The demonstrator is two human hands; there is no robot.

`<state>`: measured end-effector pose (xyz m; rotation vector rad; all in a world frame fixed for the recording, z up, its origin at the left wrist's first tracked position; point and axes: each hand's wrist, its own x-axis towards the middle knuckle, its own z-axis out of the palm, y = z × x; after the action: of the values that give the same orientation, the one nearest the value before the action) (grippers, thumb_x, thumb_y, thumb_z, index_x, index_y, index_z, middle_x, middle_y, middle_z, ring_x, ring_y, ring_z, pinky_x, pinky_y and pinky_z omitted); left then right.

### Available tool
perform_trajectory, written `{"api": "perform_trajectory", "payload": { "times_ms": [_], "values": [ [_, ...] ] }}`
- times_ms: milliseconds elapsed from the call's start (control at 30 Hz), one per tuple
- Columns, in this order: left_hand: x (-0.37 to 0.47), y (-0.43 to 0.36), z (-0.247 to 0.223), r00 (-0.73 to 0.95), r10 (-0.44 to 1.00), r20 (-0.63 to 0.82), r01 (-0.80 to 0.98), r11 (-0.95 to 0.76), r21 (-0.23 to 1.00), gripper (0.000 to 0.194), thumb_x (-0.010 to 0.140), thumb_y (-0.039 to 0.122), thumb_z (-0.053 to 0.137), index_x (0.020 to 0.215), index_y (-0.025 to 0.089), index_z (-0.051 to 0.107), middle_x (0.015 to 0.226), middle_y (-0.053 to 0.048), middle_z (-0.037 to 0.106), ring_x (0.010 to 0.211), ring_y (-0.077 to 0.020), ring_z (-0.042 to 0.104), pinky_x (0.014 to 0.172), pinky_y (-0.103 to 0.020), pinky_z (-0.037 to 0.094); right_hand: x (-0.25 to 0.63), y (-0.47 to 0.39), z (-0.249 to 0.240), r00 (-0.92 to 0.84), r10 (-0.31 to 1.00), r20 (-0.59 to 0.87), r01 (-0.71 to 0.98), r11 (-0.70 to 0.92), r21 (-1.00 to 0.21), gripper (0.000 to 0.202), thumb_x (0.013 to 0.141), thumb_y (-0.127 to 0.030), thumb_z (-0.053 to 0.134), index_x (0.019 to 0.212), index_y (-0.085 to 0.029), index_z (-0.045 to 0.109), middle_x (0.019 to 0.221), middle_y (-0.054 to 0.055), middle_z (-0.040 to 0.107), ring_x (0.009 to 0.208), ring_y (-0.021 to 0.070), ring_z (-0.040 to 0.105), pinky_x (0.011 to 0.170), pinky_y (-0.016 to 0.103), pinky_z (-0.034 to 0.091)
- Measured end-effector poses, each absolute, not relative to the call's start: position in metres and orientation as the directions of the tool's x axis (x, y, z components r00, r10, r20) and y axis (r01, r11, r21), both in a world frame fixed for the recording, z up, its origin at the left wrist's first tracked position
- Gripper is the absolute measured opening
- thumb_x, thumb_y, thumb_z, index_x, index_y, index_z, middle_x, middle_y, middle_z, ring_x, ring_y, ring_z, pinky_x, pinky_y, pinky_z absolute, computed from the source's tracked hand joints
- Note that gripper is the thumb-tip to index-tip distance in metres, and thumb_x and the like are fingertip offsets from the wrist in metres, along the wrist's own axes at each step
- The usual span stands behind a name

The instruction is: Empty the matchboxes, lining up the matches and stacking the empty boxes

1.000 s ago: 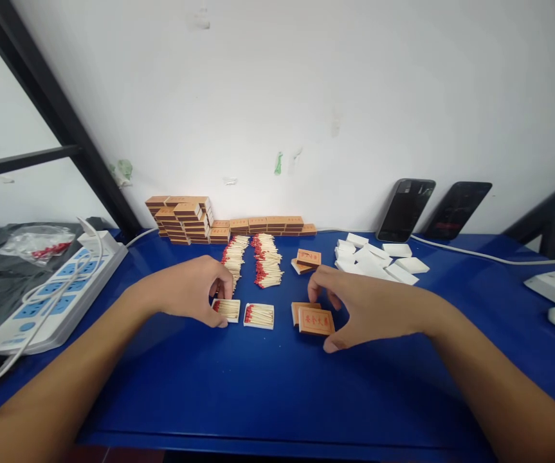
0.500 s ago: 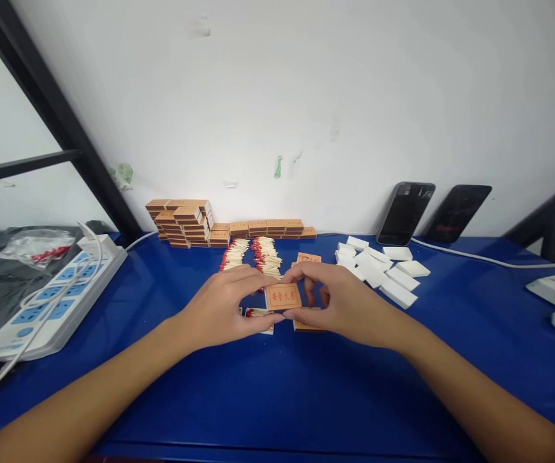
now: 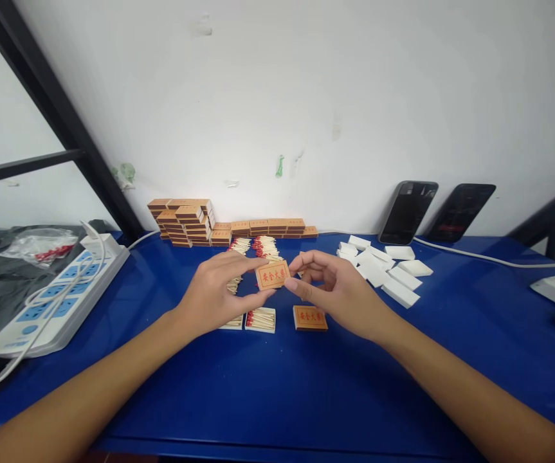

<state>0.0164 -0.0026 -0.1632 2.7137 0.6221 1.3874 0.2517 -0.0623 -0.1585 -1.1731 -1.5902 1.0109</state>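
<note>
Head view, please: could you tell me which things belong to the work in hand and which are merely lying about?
In the work:
left hand and right hand, together holding the matchbox sleeve
filled match trays
second sleeve
loose matches
white trays
stacked matchboxes

Lying about:
two phones
power strip
plastic bag

Both forearms reach in from 7 and 5 o'clock, meeting at the centre. The left hand (image 3: pixel 212 292) is raised, thumb below and fingers above, pinching. The right hand (image 3: pixel 337 290) faces it, fingers curled, thumb and forefinger closed in a pinch.
</note>
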Motion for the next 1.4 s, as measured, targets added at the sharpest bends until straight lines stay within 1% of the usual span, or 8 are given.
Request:
{"api": "perform_trajectory", "payload": {
  "times_ms": [267, 500, 700, 833, 1033, 1200, 1267, 1400],
  "values": [
    [0.020, -0.005, -0.164, 0.504, 0.380, 0.776, 0.323, -0.916, 0.239, 0.036, 0.086, 0.029, 0.082, 0.121, 0.020, 0.074, 0.104, -0.007, 0.080, 0.088, -0.0175, 0.074, 0.080, -0.031, 0.061, 0.247, -0.062, -0.158, -0.089, 0.987, 0.133, 0.168, 0.146, -0.975, 0.050, 0.078, -0.061, 0.083, 0.100, -0.019, 0.066, 0.094, 0.005, 0.070, 0.071, 0.0137, 0.062, 0.051, 0.024, 0.049],
    [0.019, -0.005, -0.165, 0.527, 0.349, 0.775, 0.304, -0.929, 0.211, 0.039, 0.086, 0.030, 0.083, 0.123, 0.018, 0.072, 0.103, -0.007, 0.080, 0.089, -0.0178, 0.073, 0.081, -0.032, 0.060, 0.246, -0.063, -0.159, -0.121, 0.980, 0.161, 0.167, 0.180, -0.969, 0.045, 0.080, -0.060, 0.081, 0.094, -0.019, 0.068, 0.092, 0.005, 0.070, 0.070, 0.0131, 0.061, 0.055, 0.025, 0.051],
    [0.015, 0.001, -0.166, 0.572, 0.310, 0.760, 0.353, -0.929, 0.113, 0.049, 0.085, 0.042, 0.083, 0.126, 0.020, 0.070, 0.107, -0.008, 0.080, 0.096, -0.0205, 0.075, 0.090, -0.036, 0.060, 0.249, -0.062, -0.158, -0.091, 0.984, 0.155, 0.195, 0.170, -0.966, 0.042, 0.082, -0.060, 0.079, 0.082, -0.019, 0.068, 0.079, 0.002, 0.064, 0.063, 0.0119, 0.055, 0.050, 0.024, 0.043],
    [0.010, 0.006, -0.163, 0.564, 0.346, 0.750, 0.389, -0.912, 0.128, 0.046, 0.086, 0.043, 0.082, 0.126, 0.022, 0.072, 0.113, -0.007, 0.079, 0.102, -0.0225, 0.076, 0.093, -0.037, 0.060, 0.256, -0.058, -0.157, -0.046, 0.990, 0.137, 0.164, 0.143, -0.976, 0.039, 0.081, -0.056, 0.080, 0.079, -0.019, 0.067, 0.071, 0.000, 0.060, 0.057, 0.0099, 0.047, 0.049, 0.024, 0.037],
    [-0.004, 0.018, -0.146, 0.505, 0.463, 0.728, 0.429, -0.867, 0.254, 0.012, 0.094, 0.033, 0.073, 0.097, 0.022, 0.077, 0.098, -0.002, 0.080, 0.090, -0.0166, 0.074, 0.087, -0.030, 0.059, 0.278, -0.046, -0.152, 0.067, 0.992, 0.103, 0.088, 0.097, -0.991, 0.037, 0.081, -0.049, 0.081, 0.076, -0.019, 0.062, 0.066, 0.000, 0.058, 0.054, 0.0092, 0.044, 0.048, 0.024, 0.034],
    [-0.003, 0.017, -0.146, 0.535, 0.537, 0.652, 0.436, -0.837, 0.331, 0.064, 0.077, 0.050, 0.088, 0.132, 0.023, 0.068, 0.123, -0.007, 0.076, 0.109, -0.0224, 0.073, 0.099, -0.037, 0.057, 0.276, -0.042, -0.157, 0.022, 0.999, 0.034, 0.049, 0.033, -0.998, 0.038, 0.081, -0.051, 0.081, 0.075, -0.018, 0.063, 0.067, 0.001, 0.057, 0.057, 0.0102, 0.046, 0.047, 0.024, 0.033],
    [0.001, 0.015, -0.152, 0.566, 0.520, 0.640, 0.421, -0.850, 0.317, 0.064, 0.078, 0.052, 0.087, 0.132, 0.023, 0.069, 0.123, -0.008, 0.076, 0.109, -0.0231, 0.072, 0.097, -0.037, 0.058, 0.271, -0.044, -0.161, -0.021, 1.000, 0.006, 0.029, 0.007, -1.000, 0.037, 0.081, -0.051, 0.080, 0.076, -0.018, 0.063, 0.068, 0.001, 0.057, 0.058, 0.0105, 0.046, 0.048, 0.024, 0.033],
    [0.006, 0.014, -0.160, 0.598, 0.492, 0.632, 0.402, -0.867, 0.294, 0.040, 0.085, 0.047, 0.082, 0.116, 0.023, 0.075, 0.108, -0.005, 0.078, 0.100, -0.0208, 0.072, 0.088, -0.034, 0.058, 0.263, -0.047, -0.167, -0.092, 0.995, -0.037, 0.000, -0.037, -0.999, 0.037, 0.084, -0.050, 0.078, 0.075, -0.019, 0.060, 0.069, 0.000, 0.057, 0.058, 0.0098, 0.045, 0.049, 0.024, 0.033]
  ]
}}
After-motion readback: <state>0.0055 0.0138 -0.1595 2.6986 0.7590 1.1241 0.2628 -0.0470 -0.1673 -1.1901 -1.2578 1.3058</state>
